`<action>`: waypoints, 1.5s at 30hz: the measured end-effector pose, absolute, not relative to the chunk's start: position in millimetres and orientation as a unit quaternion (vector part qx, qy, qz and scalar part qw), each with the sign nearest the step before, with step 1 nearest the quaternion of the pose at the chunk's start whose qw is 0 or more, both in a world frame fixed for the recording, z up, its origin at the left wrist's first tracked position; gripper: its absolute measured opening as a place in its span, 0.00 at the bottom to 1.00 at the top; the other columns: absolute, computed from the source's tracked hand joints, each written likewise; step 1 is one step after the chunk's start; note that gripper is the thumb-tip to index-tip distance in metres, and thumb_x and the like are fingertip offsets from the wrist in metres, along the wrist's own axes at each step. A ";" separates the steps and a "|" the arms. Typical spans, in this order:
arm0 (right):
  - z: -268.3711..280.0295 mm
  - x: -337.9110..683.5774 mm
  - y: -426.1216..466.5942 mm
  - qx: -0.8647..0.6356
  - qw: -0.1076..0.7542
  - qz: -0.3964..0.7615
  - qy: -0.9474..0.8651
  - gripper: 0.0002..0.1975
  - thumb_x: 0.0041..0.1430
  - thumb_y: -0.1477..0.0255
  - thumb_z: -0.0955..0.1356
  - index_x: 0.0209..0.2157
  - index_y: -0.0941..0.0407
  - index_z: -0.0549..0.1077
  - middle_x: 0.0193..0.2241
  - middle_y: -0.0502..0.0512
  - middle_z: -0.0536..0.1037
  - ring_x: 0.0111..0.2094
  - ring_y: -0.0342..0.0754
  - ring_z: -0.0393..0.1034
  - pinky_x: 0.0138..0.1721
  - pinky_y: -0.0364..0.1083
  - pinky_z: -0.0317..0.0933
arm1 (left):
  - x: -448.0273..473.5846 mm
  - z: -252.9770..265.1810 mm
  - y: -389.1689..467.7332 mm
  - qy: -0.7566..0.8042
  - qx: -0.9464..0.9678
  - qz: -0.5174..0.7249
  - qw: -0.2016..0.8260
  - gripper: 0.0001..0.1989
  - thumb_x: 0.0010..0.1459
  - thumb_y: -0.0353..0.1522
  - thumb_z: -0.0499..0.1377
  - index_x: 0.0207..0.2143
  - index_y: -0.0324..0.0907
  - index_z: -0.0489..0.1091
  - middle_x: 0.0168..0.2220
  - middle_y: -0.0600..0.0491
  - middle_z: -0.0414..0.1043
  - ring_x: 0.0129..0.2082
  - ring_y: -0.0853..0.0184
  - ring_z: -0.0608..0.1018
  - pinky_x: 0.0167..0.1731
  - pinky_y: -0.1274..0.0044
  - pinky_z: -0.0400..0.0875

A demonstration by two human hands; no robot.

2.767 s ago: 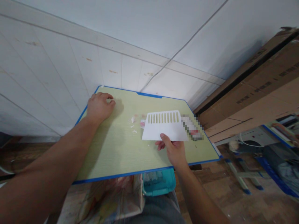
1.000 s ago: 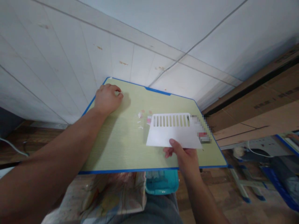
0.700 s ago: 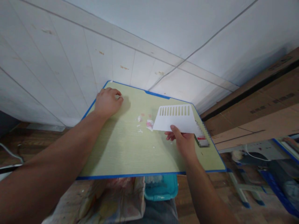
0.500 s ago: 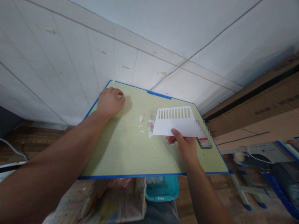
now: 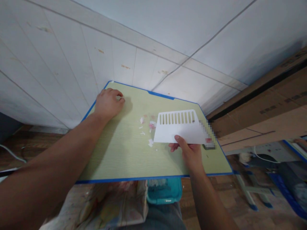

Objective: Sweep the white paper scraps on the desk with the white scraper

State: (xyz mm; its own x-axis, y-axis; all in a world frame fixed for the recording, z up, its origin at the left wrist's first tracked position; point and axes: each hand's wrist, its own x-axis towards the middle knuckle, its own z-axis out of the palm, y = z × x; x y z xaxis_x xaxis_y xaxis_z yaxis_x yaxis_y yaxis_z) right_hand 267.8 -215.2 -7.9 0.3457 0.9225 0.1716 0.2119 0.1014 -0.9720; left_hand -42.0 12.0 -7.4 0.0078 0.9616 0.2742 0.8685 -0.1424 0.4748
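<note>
My right hand point(image 5: 190, 153) grips a white slotted card point(image 5: 177, 132), thumb on top and fingers beneath. A row of narrow slots is cut along the card's far edge, and it is held over the right half of the pale green table point(image 5: 115, 156). At the table's back left, my left hand point(image 5: 109, 102) rests with curled fingers. Thumb and forefinger come close together there; a tiny pale bit may be between them, but I cannot make it out. Small white and pinkish paper scraps point(image 5: 151, 125) lie left of the card.
A blue rim edges the table, which stands against a white panelled wall point(image 5: 124, 57). Large cardboard boxes point(image 5: 263, 111) are on the right. A blurred-out object point(image 5: 209, 142) lies near the right edge. Below the front edge are a teal basket point(image 5: 165, 193) and a pale bag point(image 5: 120, 204).
The view has shifted slightly, so the table and hands appear a little further left. The right hand still holds the card, tilted a touch differently; the left hand keeps its curled pose.
</note>
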 end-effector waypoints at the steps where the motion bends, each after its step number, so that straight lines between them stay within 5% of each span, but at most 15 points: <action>1: -10.1 267.2 -215.7 -0.595 0.567 0.313 -0.476 0.20 0.67 0.54 0.81 0.28 0.51 0.82 0.23 0.59 0.88 0.21 0.54 0.82 0.27 0.51 0.79 | -41.6 -6.5 11.2 0.649 0.705 0.272 0.086 0.25 0.75 0.41 0.54 0.61 0.44 0.86 0.69 0.38 0.83 0.74 0.44 0.78 0.79 0.55 0.69; 13: -8.2 278.5 -217.9 -0.610 0.581 0.280 -0.460 0.20 0.66 0.54 0.81 0.28 0.52 0.82 0.22 0.57 0.86 0.20 0.53 0.79 0.25 0.50 0.76 | -41.8 -5.3 11.7 0.654 0.698 0.278 0.088 0.26 0.73 0.44 0.55 0.61 0.48 0.86 0.69 0.40 0.83 0.74 0.43 0.77 0.79 0.55 0.67; 20: -4.9 293.6 -226.3 -0.601 0.574 0.286 -0.477 0.20 0.66 0.58 0.80 0.24 0.50 0.80 0.20 0.54 0.82 0.20 0.52 0.76 0.26 0.50 0.75 | -39.0 0.6 6.9 0.649 0.706 0.272 0.081 0.29 0.74 0.42 0.54 0.64 0.36 0.85 0.71 0.35 0.82 0.75 0.42 0.77 0.79 0.52 0.67; 24: -5.0 293.9 -227.9 -0.599 0.577 0.293 -0.472 0.18 0.65 0.57 0.80 0.26 0.51 0.82 0.22 0.56 0.85 0.21 0.52 0.76 0.26 0.50 0.75 | -39.2 0.6 7.0 0.646 0.701 0.290 0.081 0.25 0.72 0.42 0.58 0.60 0.39 0.86 0.70 0.40 0.83 0.75 0.42 0.77 0.79 0.50 0.67; 45: -14.5 323.9 -279.3 -0.602 0.590 0.296 -0.449 0.15 0.67 0.65 0.78 0.25 0.50 0.79 0.20 0.50 0.80 0.21 0.51 0.74 0.28 0.51 0.72 | -35.4 3.3 7.9 0.664 0.702 0.251 0.054 0.28 0.76 0.40 0.53 0.65 0.34 0.84 0.70 0.35 0.81 0.71 0.47 0.76 0.80 0.58 0.67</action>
State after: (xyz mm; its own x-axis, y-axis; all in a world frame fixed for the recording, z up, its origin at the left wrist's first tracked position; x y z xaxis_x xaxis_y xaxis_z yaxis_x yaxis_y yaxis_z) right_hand 323.9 -279.3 -14.5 0.4215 0.8902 0.1730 0.1903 0.0997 -0.9767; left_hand -35.4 7.9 3.3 -0.0080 0.9594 0.2818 0.9056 -0.1126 0.4090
